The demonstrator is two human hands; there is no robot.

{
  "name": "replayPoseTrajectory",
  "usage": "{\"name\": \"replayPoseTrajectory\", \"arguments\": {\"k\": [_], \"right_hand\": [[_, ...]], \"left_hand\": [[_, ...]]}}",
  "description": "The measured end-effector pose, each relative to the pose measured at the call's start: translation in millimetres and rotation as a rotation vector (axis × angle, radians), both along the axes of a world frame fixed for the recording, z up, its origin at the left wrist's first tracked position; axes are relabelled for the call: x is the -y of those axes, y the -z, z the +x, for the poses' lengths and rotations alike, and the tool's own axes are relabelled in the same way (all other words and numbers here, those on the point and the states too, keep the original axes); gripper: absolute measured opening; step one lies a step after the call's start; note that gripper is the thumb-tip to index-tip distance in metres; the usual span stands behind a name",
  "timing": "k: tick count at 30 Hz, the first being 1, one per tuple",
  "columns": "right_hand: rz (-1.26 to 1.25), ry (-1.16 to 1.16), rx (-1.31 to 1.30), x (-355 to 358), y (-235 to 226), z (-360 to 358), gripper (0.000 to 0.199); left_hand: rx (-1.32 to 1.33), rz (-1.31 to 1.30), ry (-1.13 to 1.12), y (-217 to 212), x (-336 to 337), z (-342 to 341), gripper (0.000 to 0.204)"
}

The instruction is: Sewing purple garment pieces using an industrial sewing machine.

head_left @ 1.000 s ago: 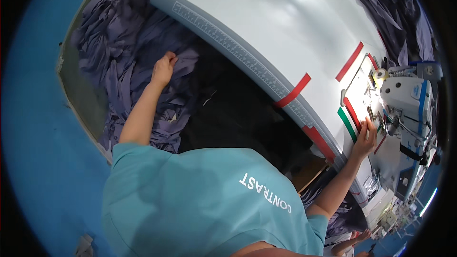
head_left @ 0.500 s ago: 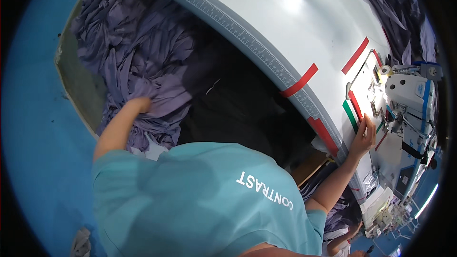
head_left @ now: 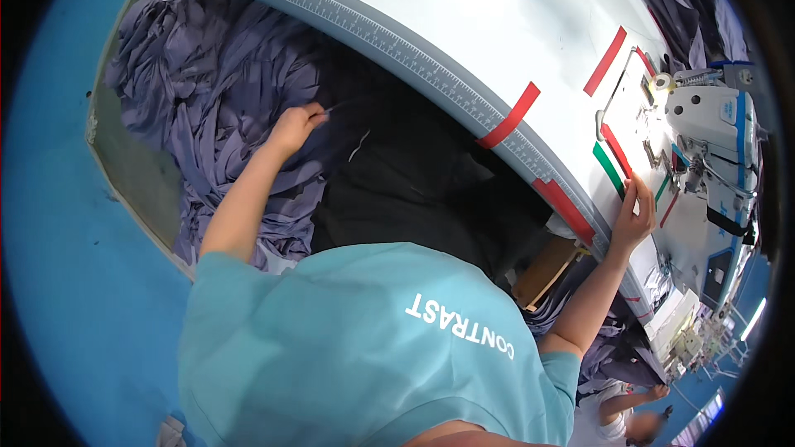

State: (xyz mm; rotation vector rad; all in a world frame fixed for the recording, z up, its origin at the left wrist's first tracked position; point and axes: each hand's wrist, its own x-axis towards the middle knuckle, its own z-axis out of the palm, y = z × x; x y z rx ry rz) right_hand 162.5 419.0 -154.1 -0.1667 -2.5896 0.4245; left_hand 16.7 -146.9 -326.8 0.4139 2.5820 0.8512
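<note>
Head view, and at the left of the frame purple fabric (head_left: 199,58) heaps up in a grey-green bin (head_left: 137,170). Left of centre, here's the left hand (head_left: 296,129) over the heap's right side, fingertips pinched together; whether they grip anything, I can't tell. Across the top sweeps the white table (head_left: 414,0), a ruler strip (head_left: 397,51) along its edge. At right, the right hand (head_left: 635,213) bunches its fingertips at a red tape strip (head_left: 617,151), grip unclear, beside the sewing machine (head_left: 704,120).
</note>
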Motion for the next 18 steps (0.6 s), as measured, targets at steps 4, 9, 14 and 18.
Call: {"name": "replayPoseTrajectory", "arguments": {"k": [4,9,14,18], "right_hand": [[-0.299,-0.276,-0.105,58,-10,-18,0.019],[-0.547,-0.867,0.192,181,-31,-76,0.056],[-0.607,-1.340,0.227,237,-40,-89,0.027],[-0.791,-1.371,0.337,179,-65,-57,0.025]], "left_hand": [[0.063,0.168,-0.127,-96,-19,15,0.018],[-0.114,0.325,0.276,-215,-77,21,0.014],[-0.642,0.348,0.518,-306,-85,16,0.010],[-1.260,0.174,0.115,-383,-59,-54,0.016]]}}
